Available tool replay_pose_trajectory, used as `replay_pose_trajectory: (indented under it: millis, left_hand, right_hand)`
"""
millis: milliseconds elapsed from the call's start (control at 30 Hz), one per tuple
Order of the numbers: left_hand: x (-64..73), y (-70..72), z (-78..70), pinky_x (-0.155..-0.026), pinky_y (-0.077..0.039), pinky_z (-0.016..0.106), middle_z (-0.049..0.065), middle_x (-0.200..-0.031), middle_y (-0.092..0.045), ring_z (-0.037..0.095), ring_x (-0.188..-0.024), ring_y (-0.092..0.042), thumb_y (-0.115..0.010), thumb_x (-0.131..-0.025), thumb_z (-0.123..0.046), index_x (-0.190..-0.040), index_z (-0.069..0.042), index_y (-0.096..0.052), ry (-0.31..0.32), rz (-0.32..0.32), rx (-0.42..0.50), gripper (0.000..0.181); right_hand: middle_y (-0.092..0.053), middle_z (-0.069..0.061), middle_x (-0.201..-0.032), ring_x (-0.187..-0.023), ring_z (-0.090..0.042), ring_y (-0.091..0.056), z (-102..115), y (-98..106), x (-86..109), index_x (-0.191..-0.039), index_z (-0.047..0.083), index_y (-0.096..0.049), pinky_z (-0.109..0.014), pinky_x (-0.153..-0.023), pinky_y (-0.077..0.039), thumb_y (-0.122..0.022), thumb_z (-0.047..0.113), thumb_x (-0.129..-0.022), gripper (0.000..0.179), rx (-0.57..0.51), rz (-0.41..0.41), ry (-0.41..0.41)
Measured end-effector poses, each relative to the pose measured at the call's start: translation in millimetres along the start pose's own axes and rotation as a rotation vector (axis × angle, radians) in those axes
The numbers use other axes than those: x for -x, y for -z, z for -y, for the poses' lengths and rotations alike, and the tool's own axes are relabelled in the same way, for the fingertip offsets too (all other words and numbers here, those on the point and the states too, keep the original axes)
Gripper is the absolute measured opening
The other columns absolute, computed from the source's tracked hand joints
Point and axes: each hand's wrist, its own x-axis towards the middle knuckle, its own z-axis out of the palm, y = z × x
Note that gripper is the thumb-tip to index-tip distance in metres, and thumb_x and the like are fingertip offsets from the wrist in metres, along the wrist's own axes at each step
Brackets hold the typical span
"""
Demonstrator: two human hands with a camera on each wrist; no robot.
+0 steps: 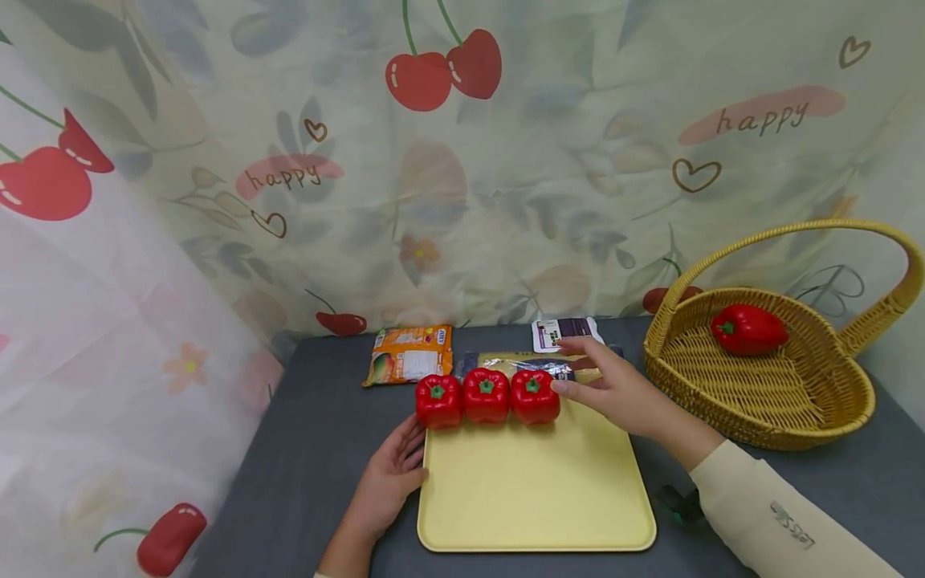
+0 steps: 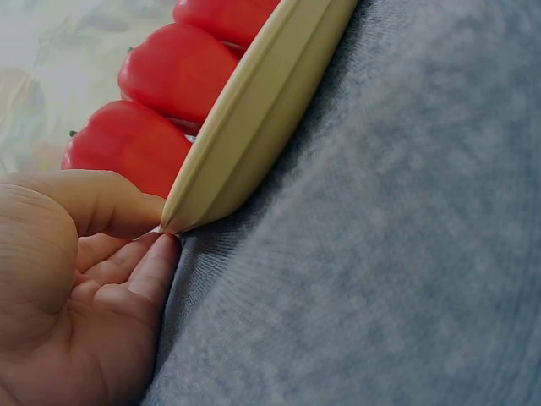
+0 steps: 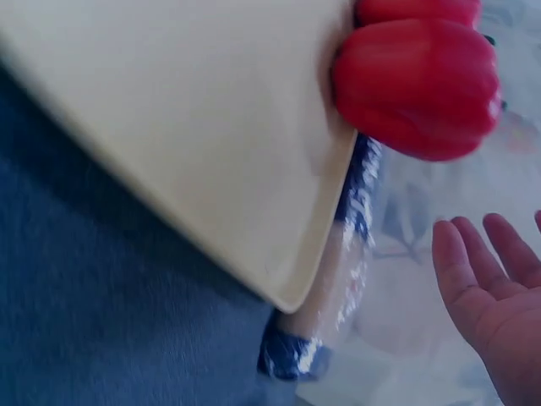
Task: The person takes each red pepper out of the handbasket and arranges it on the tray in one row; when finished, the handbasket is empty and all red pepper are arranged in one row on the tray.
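Observation:
Three red bell peppers, the left one [image 1: 438,401], the middle one [image 1: 486,396] and the right one [image 1: 535,397], stand side by side along the far edge of a pale yellow tray [image 1: 538,490]. My left hand [image 1: 386,480] is at the tray's left side; in the left wrist view its thumb and a fingertip pinch the tray's edge [image 2: 254,127]. My right hand [image 1: 614,391] hovers by the right pepper, fingers spread. The right wrist view shows this hand [image 3: 499,296] holding nothing, apart from the pepper [image 3: 418,89].
A wicker basket [image 1: 759,433] with a tall handle stands at the right, another red bell pepper [image 1: 749,329] inside. Behind the tray lie an orange packet [image 1: 410,353], a white and purple packet [image 1: 566,333] and a shiny gold and blue packet [image 1: 506,363]. A patterned curtain [image 1: 462,185] hangs behind.

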Motion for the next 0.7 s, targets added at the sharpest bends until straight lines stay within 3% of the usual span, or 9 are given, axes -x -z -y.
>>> replay_pose_trajectory:
  millis: [233, 467, 533, 700]
  left_hand:
    - [-0.6, -0.6, -1.0, -0.119, -0.040, 0.038, 0.029, -0.169, -0.033, 0.044, -0.157, -0.032, -0.060, -0.092, 0.022, -0.168, 0.009, -0.027, 0.002, -0.002, -0.009, 0.083]
    - [-0.5, -0.5, -1.9, -0.121, -0.037, 0.043, 0.029, -0.169, -0.033, 0.043, -0.157, -0.032, -0.061, -0.092, 0.022, -0.168, 0.008, -0.027, 0.008, -0.007, 0.012, 0.084]
    - [-0.8, -0.1, -1.0, -0.121, -0.037, 0.043, 0.029, -0.170, -0.033, 0.043, -0.157, -0.031, -0.061, -0.092, 0.022, -0.168, 0.008, -0.027, 0.010, -0.004, 0.011, 0.084]
    - [-1.9, 0.4, 1.1, -0.120, -0.039, 0.039, 0.028, -0.170, -0.032, 0.042, -0.158, -0.031, -0.061, -0.092, 0.022, -0.168, 0.007, -0.027, 0.024, 0.000, -0.001, 0.085]
  right_hand:
    - [-0.052, -0.022, -0.154, -0.136, -0.047, -0.055, 3.7, 19.6, 11.9, -0.158, 0.004, -0.045, -0.060, -0.106, -0.053, -0.068, 0.024, -0.110, 0.057, -0.006, -0.058, 0.046]
    - [-0.056, -0.025, -0.148, -0.132, -0.047, -0.055, 2.2, 36.3, 24.0, -0.155, -0.001, -0.047, -0.020, -0.101, -0.050, -0.059, 0.011, -0.112, 0.046, -0.027, -0.126, 0.140]
    - [-0.057, -0.025, -0.146, -0.132, -0.034, -0.058, 0.6, 42.2, 27.9, -0.154, -0.003, -0.046, -0.016, -0.101, -0.048, -0.056, 0.008, -0.113, 0.044, -0.049, -0.142, 0.170]
    - [-0.060, -0.012, -0.143, -0.125, -0.009, -0.062, -2.4, 60.8, 38.5, -0.156, 0.000, -0.046, -0.021, -0.099, -0.054, -0.045, 0.004, -0.115, 0.040, -0.118, -0.168, 0.218]
